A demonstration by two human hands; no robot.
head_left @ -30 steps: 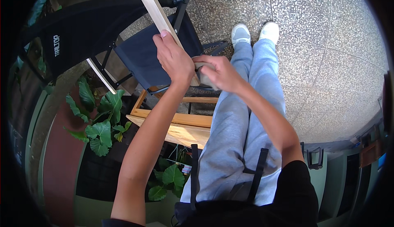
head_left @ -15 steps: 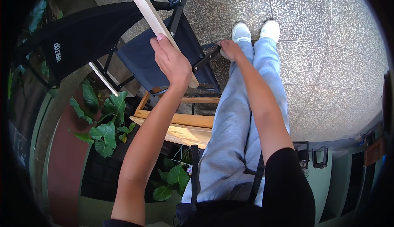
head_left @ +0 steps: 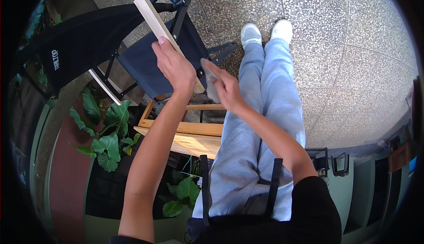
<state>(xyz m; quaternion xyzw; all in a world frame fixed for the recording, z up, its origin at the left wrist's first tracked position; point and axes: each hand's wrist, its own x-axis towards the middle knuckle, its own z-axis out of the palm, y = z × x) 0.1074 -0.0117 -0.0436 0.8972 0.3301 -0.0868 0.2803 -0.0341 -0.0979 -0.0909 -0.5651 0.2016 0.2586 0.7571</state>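
Observation:
A black folding chair (head_left: pixel 143 67) with pale wooden armrests stands to my left. Around the nearer wooden armrest (head_left: pixel 150 16), about midway along it, my left hand (head_left: pixel 179 71) is closed, thumb lying on top. My right hand (head_left: pixel 229 89) pinches a crumpled grey cloth (head_left: pixel 210 80), slightly blurred, just to the right of the armrest's near end. Whether the cloth touches the wood I cannot tell. Behind the cloth, a dark metal bar of the chair frame shows in part.
A wooden bench-like piece (head_left: pixel 190 128) stands close by my left leg. Leafy green plants (head_left: pixel 106 143) grow at the left. Speckled stone tiles (head_left: pixel 335 18) cover the floor, with my white shoes (head_left: pixel 282 31) on them. Dark-framed furniture (head_left: pixel 340 164) is at the far right.
My right hand has come left and nearer with the cloth, from the frame bar by my shin to the armrest's near end. The left hand keeps its hold; the view has shifted slightly.

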